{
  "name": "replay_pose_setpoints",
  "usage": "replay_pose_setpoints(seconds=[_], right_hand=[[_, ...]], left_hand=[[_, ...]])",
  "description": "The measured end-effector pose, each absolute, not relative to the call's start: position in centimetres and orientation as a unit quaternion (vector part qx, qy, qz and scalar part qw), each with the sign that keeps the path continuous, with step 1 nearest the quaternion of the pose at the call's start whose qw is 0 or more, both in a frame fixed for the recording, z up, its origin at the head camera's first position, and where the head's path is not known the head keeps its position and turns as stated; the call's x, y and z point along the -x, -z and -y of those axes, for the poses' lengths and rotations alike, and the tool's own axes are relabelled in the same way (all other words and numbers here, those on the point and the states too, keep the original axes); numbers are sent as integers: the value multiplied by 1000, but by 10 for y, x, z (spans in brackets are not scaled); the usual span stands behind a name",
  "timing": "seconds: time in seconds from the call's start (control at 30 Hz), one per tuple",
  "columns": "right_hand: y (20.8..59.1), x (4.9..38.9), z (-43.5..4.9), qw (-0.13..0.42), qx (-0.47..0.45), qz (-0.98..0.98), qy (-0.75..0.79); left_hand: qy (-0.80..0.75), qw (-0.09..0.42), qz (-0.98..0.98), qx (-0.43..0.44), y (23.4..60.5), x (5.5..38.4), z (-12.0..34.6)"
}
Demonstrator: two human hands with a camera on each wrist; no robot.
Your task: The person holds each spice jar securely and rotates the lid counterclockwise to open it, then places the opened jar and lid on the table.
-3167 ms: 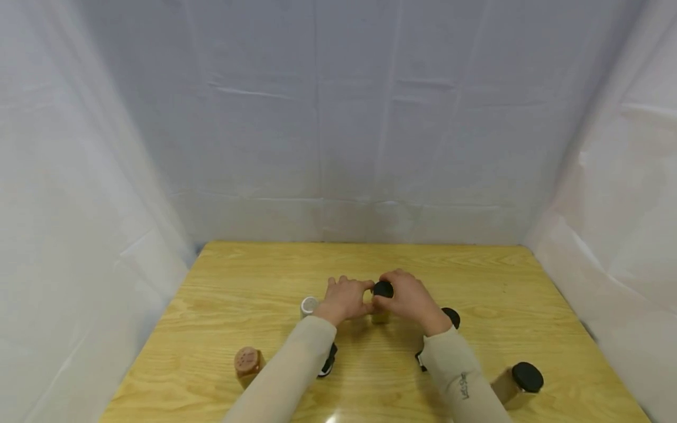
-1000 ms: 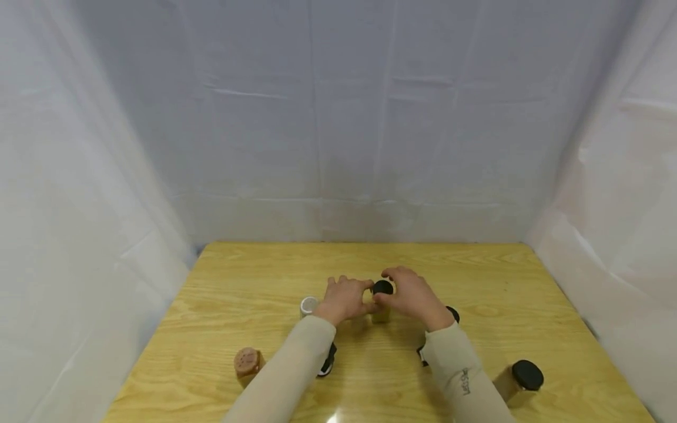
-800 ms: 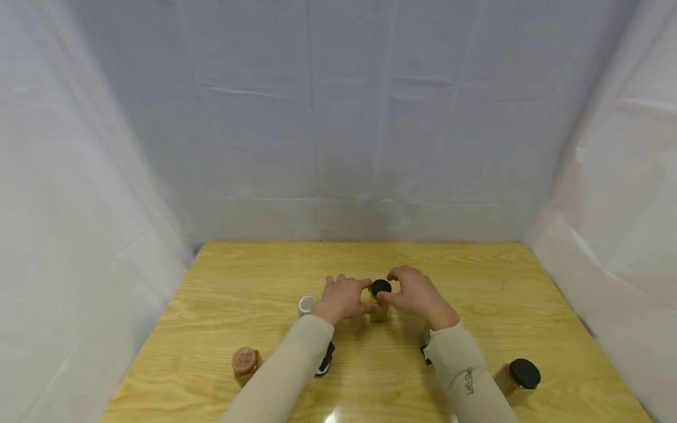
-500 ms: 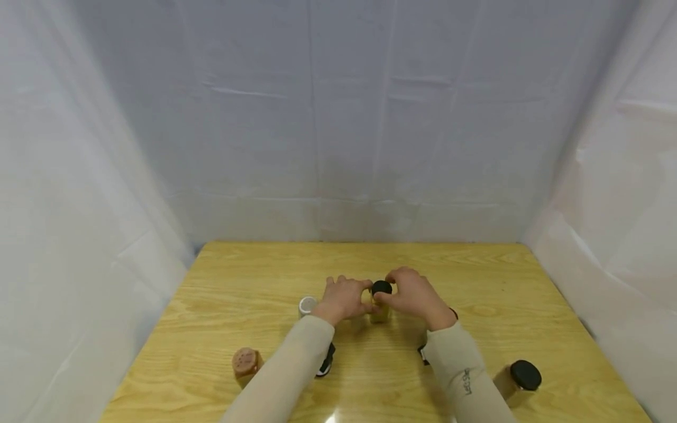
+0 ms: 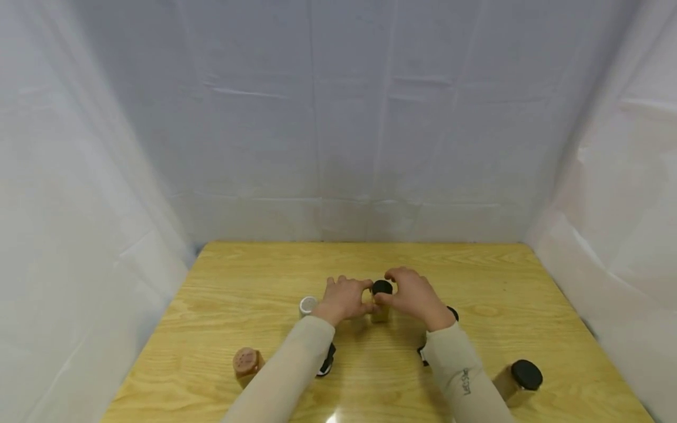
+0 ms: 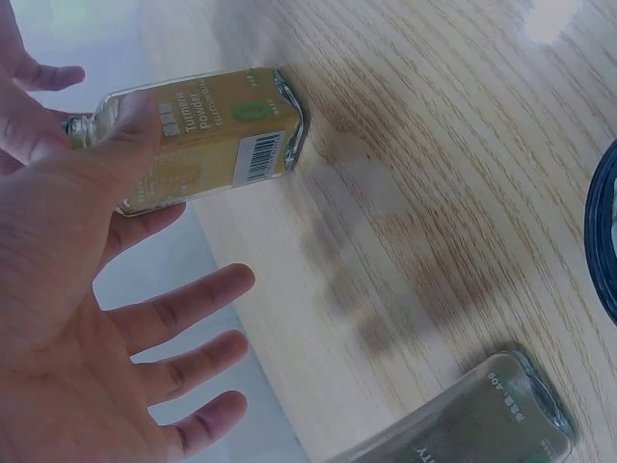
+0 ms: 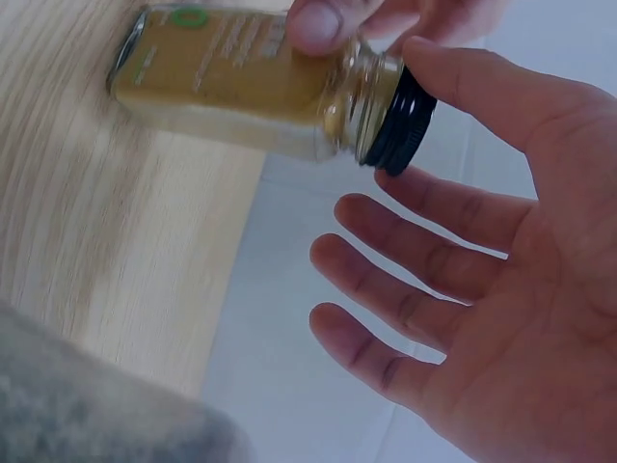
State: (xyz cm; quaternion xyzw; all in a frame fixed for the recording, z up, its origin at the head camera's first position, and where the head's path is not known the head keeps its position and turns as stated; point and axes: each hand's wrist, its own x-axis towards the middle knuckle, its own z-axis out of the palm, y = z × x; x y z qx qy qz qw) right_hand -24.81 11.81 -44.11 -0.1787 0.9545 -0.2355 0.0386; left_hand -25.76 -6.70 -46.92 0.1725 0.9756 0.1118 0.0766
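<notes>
1. Left hand (image 5: 346,298): holding. Thumb and index finger pinch the turmeric jar (image 6: 222,135) near its top; other three fingers spread apart, off the glass.
2. Right hand (image 5: 416,298): narrow, thumb and index finger set round the cap (image 7: 403,121), thumb touching its edge. Other three fingers loosely bent, clear of the jar.
3. Turmeric jar stands upright on the surface (image 5: 254,270), between the two hands. Yellow-brown powder inside, printed label, barcode.
4. Cap is black, at the jar's mouth; glass threads show just below it. Can't tell how tight it sits.
5. White-topped jar (image 5: 308,306) just beside the left wrist. Brown shaker (image 5: 247,363), holes in its top, nearer the person, beside the left sleeve (image 5: 288,370).
6. Black-topped jar (image 5: 517,382) next to the right sleeve (image 5: 465,373). A dark top (image 5: 453,314) shows behind the right wrist, mostly hidden.
7. Black-and-white piece (image 5: 327,361) partly behind the left sleeve; can't tell what.
8. Left wrist view: a lettered jar (image 6: 482,415), cut off at the bottom edge.
9. Both sleeves light; right one lettered. White sheeting (image 5: 344,129) behind and at both sides.
</notes>
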Motion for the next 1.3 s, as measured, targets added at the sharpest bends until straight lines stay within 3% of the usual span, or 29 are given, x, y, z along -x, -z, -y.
replay_pose_setpoints(seconds=[1.3], right_hand=[[437,252,-122,56,183,-952,239]], left_hand=[[-107,79,-976,-174,468,258,66]])
